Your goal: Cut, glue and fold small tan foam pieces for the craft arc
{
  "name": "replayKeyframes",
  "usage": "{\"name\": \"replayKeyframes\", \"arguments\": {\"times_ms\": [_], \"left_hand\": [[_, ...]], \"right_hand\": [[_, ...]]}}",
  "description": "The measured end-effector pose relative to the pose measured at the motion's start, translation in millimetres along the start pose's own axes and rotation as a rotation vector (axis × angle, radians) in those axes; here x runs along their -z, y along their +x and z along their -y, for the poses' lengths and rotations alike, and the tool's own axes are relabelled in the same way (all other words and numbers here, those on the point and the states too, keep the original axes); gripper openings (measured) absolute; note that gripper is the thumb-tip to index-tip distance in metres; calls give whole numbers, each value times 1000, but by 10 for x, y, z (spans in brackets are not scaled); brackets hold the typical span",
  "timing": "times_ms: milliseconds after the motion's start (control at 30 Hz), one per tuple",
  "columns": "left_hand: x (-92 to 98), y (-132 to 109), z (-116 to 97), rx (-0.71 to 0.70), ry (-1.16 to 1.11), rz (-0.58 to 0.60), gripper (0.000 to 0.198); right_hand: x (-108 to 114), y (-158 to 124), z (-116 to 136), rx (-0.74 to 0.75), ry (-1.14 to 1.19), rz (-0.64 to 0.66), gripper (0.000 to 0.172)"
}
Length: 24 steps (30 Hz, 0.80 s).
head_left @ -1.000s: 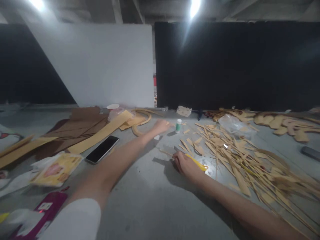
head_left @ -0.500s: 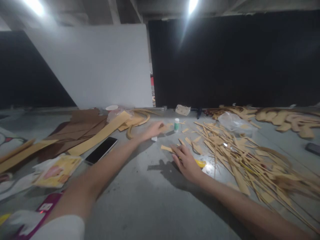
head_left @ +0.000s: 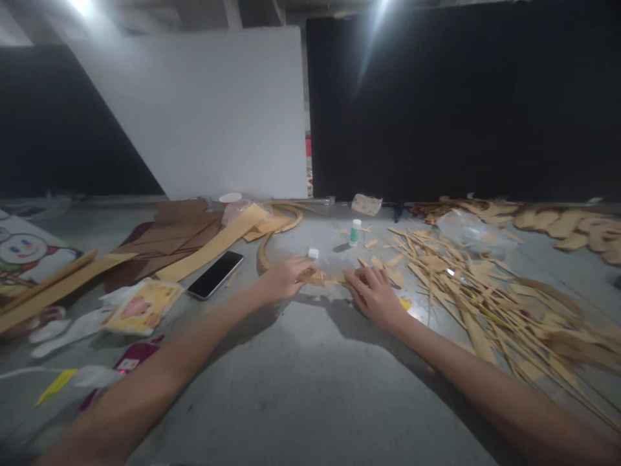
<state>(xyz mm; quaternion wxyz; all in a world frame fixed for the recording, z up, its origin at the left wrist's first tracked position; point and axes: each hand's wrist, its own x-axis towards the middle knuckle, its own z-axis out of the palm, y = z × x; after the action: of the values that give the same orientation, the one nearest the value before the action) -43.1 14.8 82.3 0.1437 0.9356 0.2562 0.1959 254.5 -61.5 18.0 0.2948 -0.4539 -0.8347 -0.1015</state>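
Note:
My left hand [head_left: 287, 277] is closed on a small tan piece [head_left: 315, 278] that sticks out to the right of its fingers. To the right, my right hand [head_left: 376, 294] has its fingers bent together at the end of a thin tan strip [head_left: 334, 282], which lies between the two hands. A small white block [head_left: 313, 253] sits just beyond my left hand. Behind my right hand stands a green bottle with a white cap [head_left: 356, 233]. Part of a yellow object [head_left: 405, 303] shows beside my right wrist.
Many tan strips [head_left: 466, 304] lie heaped at the right, near a clear plastic bag [head_left: 473, 233]. At the left are a black phone [head_left: 215, 276], brown sheets [head_left: 179, 226], a yellow packet [head_left: 143, 307] and a purple device [head_left: 138, 355]. Boards stand behind the grey table [head_left: 291, 401].
My left hand has come back nearer, beside the tan piece. My right hand has moved slightly right and up in view, with the strip. The whole view has shifted a little.

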Motion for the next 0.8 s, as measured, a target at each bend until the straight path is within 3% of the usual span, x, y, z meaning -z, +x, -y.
{"name": "replayKeyframes", "arguments": {"times_ms": [267, 433, 533, 667, 800], "left_hand": [[-108, -90, 130, 28, 21, 9, 35], [-250, 5, 216, 151, 41, -114, 37], [-359, 35, 108, 241, -183, -204, 33], [-508, -52, -135, 469, -773, -76, 52], [-634, -200, -315, 511, -833, -129, 45]], "right_hand": [[-22, -29, 40, 8, 13, -30, 37], [-34, -6, 127, -134, 356, -47, 32], [4, 45, 202, -287, 610, 14, 28], [62, 103, 270, -409, 781, 180, 29], [62, 90, 316, -382, 787, 178, 27]]}}
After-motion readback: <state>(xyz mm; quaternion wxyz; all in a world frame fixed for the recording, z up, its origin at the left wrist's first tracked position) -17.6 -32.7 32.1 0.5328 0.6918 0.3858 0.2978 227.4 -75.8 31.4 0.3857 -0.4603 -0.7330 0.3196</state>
